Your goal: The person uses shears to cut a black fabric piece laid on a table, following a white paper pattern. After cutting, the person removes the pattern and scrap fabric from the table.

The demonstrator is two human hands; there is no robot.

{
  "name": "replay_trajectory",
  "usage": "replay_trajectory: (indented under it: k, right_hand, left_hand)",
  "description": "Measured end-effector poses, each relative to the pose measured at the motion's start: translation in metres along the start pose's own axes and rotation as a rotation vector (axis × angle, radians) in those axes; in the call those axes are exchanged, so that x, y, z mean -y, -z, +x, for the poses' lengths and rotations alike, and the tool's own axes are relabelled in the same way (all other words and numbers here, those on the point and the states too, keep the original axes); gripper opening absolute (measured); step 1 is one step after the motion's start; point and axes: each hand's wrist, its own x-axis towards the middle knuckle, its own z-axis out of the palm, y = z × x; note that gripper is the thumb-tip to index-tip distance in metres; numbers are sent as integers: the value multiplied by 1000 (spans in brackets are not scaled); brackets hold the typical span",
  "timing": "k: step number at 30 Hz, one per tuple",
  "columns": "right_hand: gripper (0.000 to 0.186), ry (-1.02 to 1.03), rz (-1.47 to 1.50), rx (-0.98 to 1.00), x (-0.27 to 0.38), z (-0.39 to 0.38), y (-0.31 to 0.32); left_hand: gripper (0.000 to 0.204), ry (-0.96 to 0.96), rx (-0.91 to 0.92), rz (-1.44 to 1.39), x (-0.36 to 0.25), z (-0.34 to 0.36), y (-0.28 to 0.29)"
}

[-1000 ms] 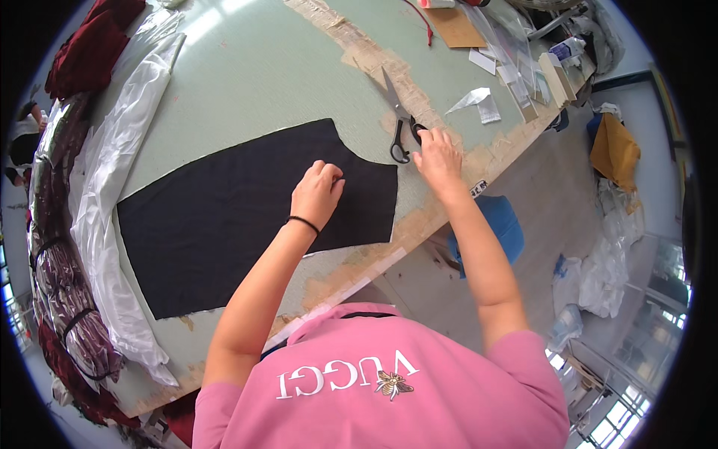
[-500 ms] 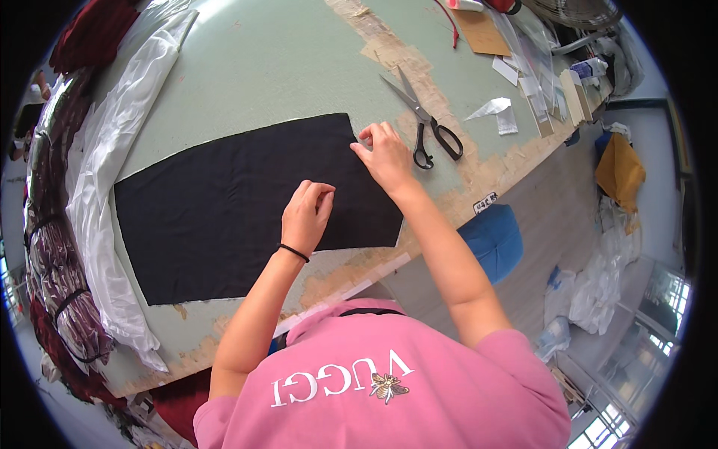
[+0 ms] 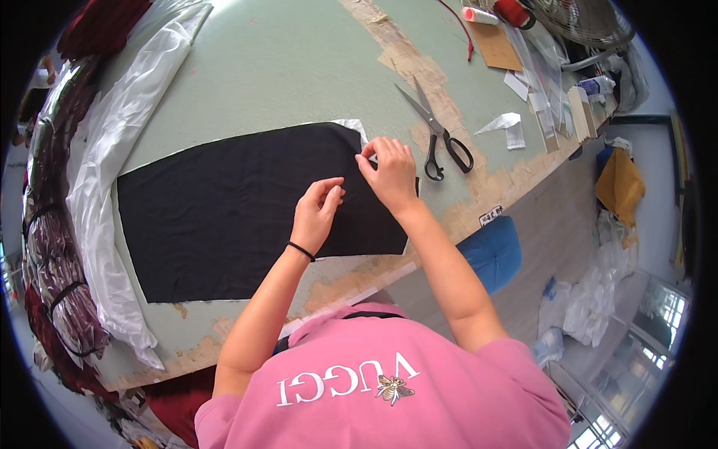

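Observation:
A black fabric panel (image 3: 247, 209) lies spread on the table with a thin pale border along its edges. My right hand (image 3: 390, 173) pinches its right edge between thumb and fingers, and the cloth there is drawn inward. White material (image 3: 350, 127) shows beyond the upper right corner. Over the right half of the panel is my left hand (image 3: 317, 213), fingers bent and thumb close against them; anything between the fingertips is too small to make out. Black-handled scissors (image 3: 435, 127) lie with blades apart, right of my right hand.
White cloth (image 3: 112, 165) and plastic-wrapped dark bundles (image 3: 63, 247) run along the left. At the upper right are brown card (image 3: 493, 46), a white scrap (image 3: 508, 129), clear strips and a fan (image 3: 576, 19). A blue stool (image 3: 490, 254) stands beside the table's near edge.
The right edge of the black fabric has been pulled inward by my right hand, uncovering white material at the corner. My left hand has shifted slightly right. The whole view has moved a little.

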Motion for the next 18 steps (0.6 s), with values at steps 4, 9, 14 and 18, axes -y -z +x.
replay_trajectory:
  k: [4,9,14,18]
  right_hand:
    - [14,132,50,26,22,-13,0]
    - [13,273,240,149,37,-30,0]
    - [21,-74,43,-21,8,-11,11]
    - [19,-85,-133,70,-10,2,-1]
  left_hand:
    - [38,241,0,-454,-6,10,0]
    - [13,342,2,-626,4,17,11]
    - [14,381,-123,-527,10,15,12]
    - [14,314,-2,-439,3,12,1]
